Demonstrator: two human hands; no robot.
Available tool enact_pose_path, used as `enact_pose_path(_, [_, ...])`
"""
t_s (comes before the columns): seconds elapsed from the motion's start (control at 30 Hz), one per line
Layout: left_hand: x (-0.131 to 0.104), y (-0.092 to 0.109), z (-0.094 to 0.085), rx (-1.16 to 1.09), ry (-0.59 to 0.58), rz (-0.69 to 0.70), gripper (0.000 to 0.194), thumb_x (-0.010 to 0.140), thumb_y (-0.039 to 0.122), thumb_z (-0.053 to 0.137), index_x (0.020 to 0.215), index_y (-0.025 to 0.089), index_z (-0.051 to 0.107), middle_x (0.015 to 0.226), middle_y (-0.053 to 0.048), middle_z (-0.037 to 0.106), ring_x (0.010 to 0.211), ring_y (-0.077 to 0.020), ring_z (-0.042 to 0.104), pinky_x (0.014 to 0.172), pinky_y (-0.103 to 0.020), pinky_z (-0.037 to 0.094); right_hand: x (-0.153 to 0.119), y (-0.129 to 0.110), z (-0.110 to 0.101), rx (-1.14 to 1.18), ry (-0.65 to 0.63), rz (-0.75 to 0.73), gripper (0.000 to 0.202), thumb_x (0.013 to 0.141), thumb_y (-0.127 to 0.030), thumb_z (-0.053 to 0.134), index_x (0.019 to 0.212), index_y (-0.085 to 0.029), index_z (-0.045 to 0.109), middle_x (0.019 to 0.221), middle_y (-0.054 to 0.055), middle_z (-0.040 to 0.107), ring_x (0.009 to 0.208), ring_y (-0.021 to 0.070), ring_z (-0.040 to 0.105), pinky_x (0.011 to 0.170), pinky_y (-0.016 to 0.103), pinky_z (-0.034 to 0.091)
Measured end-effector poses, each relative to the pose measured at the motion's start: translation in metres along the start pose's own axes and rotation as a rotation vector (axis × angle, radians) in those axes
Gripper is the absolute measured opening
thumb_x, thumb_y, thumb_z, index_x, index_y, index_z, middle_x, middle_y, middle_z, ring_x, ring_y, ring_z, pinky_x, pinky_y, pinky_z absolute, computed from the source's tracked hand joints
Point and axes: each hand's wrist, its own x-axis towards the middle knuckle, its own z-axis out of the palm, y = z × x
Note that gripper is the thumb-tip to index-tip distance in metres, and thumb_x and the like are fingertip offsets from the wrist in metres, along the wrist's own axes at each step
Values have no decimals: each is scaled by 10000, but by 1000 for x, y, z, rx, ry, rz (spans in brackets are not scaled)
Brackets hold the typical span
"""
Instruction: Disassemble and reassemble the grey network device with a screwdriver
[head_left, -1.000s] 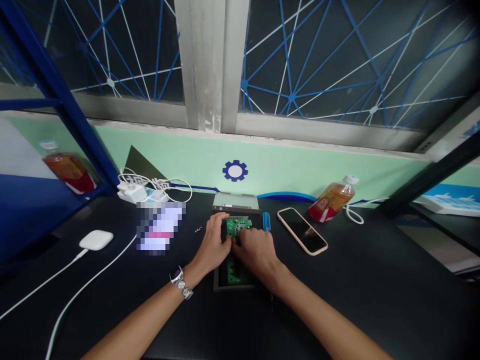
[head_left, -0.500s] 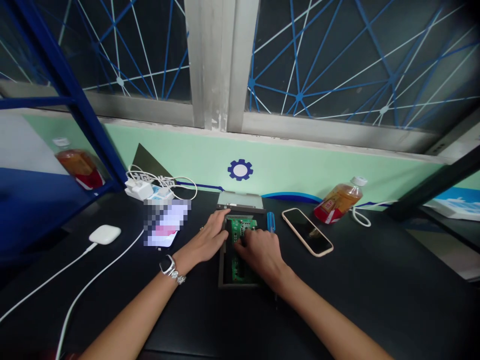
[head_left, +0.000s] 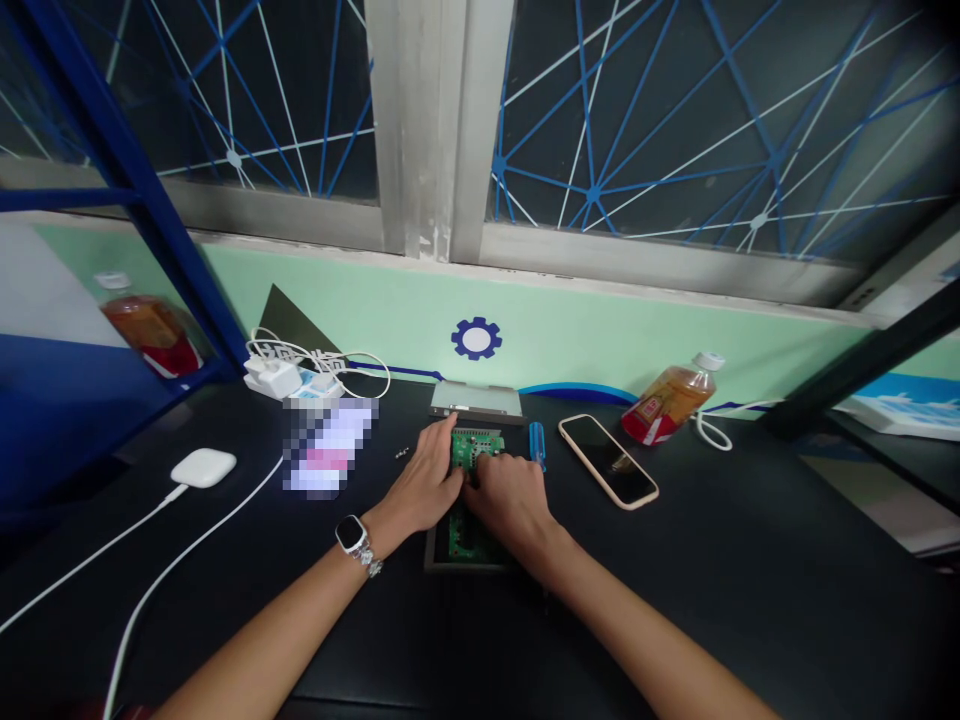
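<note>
A green circuit board (head_left: 466,540) lies inside a shallow dark frame (head_left: 480,569) on the black table. My left hand (head_left: 424,482) rests over the frame's left side, fingers stretched forward and the thumb at the board's edge. Above the middle of the board, my right hand (head_left: 511,500) is closed, with its fingers curled down. Its fingertips are hidden, so what they pinch, if anything, does not show. A blue-handled tool (head_left: 537,446) lies just right of the frame. Behind the frame stands a grey metal panel (head_left: 478,399).
Tiny screws (head_left: 402,453) lie left of my left hand. A phone in a pale case (head_left: 608,461) and a drink bottle (head_left: 670,400) are to the right. Leftward are a lit, blurred screen (head_left: 332,450), a white earbud case (head_left: 203,467), chargers (head_left: 274,377) and cables.
My left hand has shifted right, its thumb now closer to my right hand over the board. The small screws have come into view. My right hand stays curled over the board.
</note>
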Motion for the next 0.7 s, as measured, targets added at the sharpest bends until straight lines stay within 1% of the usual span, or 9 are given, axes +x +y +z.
enact_pose_path(0.13, [0, 1, 3, -10, 30, -14, 659, 886, 151, 409, 1508, 163, 191, 1515, -164, 303, 1441, -279, 226, 1193, -513, 201, -3, -3, 2, 8, 43, -33, 301, 892, -279, 453, 780, -169, 710, 783, 136, 750, 719, 289, 724, 614, 328, 454])
enact_pose_path(0.23, [0, 3, 4, -21, 46, -16, 624, 892, 144, 411, 1489, 171, 234, 1492, -157, 334, 1427, -278, 256, 1188, -514, 219, -7, -4, 4, 18, 50, -50, 293, 885, -318, 469, 768, -177, 698, 765, 124, 748, 711, 293, 721, 601, 325, 435])
enact_pose_path(0.37, [2, 1, 5, -38, 78, -10, 663, 830, 56, 409, 1469, 173, 272, 1462, -151, 368, 1408, -269, 296, 1178, -501, 253, -11, 3, -1, 48, 55, -47, 322, 895, -404, 462, 767, -196, 672, 741, 102, 739, 694, 274, 711, 589, 315, 399])
enact_pose_path(0.47, [3, -2, 7, -26, 88, 6, 741, 763, 0, 419, 1467, 177, 271, 1456, -149, 368, 1403, -267, 301, 1171, -487, 276, -11, 22, -9, 106, 54, -2, 246, 873, -401, 497, 826, -221, 659, 720, 61, 722, 675, 246, 696, 566, 298, 365])
enact_pose_path(0.53, [2, -2, 8, -12, 86, 16, 771, 747, -15, 420, 1474, 185, 258, 1459, -145, 359, 1404, -268, 297, 1172, -483, 280, -8, 43, -16, 120, 45, 88, 242, 858, -408, 521, 768, -219, 642, 702, 57, 699, 697, 245, 687, 562, 295, 355])
enact_pose_path(0.63, [1, 1, 8, 2, 69, 20, 794, 757, -19, 413, 1494, 206, 220, 1465, -137, 349, 1403, -273, 294, 1164, -489, 291, -3, 77, -21, 130, -63, 201, 365, 833, -516, 556, 671, -194, 614, 728, 96, 690, 726, 266, 678, 550, 300, 370])
enact_pose_path(0.7, [0, 5, 7, 19, 64, 22, 802, 766, -18, 410, 1504, 210, 195, 1469, -138, 345, 1403, -275, 296, 1153, -485, 308, 0, 95, -19, 181, -171, 240, 372, 792, -527, 619, 665, -177, 609, 713, 110, 687, 680, 248, 672, 530, 290, 389])
